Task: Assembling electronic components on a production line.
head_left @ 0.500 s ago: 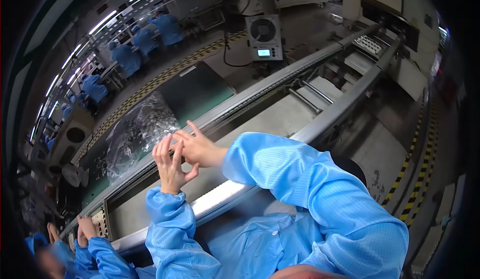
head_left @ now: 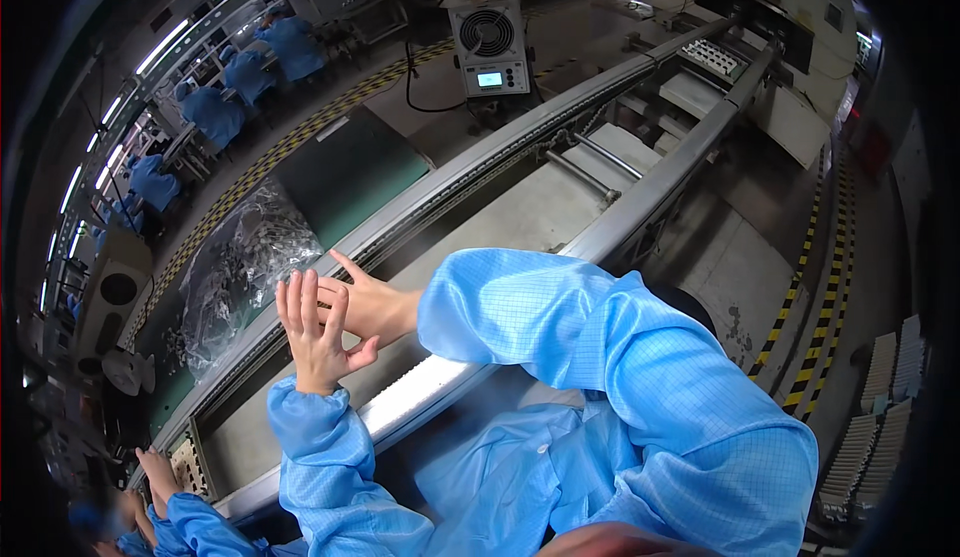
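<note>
My left hand [head_left: 316, 342] is raised over the conveyor with its fingers stretched upward and the thumb apart. Beside it, my right hand [head_left: 375, 309] reaches in from the right, one finger extended and its other fingertips partly hidden behind the left fingers. The two hands overlap at the fingers, and no object shows in either. Both arms wear loose blue sleeves [head_left: 520, 302]. Below the hands runs the conveyor's near metal rail [head_left: 425, 397]. Just beyond them, a clear plastic bag [head_left: 250, 267] of small parts lies on a green surface [head_left: 385, 185].
A co-worker's hand [head_left: 160, 477] is near a tray of parts [head_left: 187, 465] at the conveyor's lower left. Another tray [head_left: 712, 57] sits at the far end by a machine. A fan unit [head_left: 490, 47] stands behind the conveyor. Stacked trays [head_left: 880, 417] are at the right.
The view has shifted, so the scene sits farther left and higher. My hands stay together with fingers overlapping. The co-worker's hands have moved near the tray.
</note>
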Available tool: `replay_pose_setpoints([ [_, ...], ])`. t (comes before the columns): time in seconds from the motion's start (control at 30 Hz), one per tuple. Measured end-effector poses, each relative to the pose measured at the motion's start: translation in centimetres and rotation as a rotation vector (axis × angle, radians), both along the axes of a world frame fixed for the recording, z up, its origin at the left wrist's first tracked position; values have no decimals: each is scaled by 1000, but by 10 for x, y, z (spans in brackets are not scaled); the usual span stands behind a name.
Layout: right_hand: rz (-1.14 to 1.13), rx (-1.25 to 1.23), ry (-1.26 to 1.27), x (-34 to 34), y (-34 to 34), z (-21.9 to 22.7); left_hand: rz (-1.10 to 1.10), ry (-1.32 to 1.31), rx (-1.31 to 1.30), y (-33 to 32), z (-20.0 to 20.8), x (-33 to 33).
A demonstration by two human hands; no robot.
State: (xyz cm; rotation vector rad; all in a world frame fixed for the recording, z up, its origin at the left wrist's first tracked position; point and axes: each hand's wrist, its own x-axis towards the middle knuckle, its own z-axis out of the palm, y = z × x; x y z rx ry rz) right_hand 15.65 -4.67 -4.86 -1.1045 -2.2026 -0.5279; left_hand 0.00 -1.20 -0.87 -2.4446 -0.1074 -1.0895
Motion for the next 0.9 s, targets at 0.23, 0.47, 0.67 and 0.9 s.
replay_pose_setpoints([
  [0.23,-5,-99,40,2,-2,3,-65,50,-121,-11,10,2],
  [0.47,-89,54,30,8,5,-4,52,-58,-218,-13,15,5],
  [0.67,-115,-83,15,15,-7,17,53,-173,-323,-5,11,6],
  [0.9,-116,-94,69,9,-5,21,239,-205,-313,-5,13,-5],
])
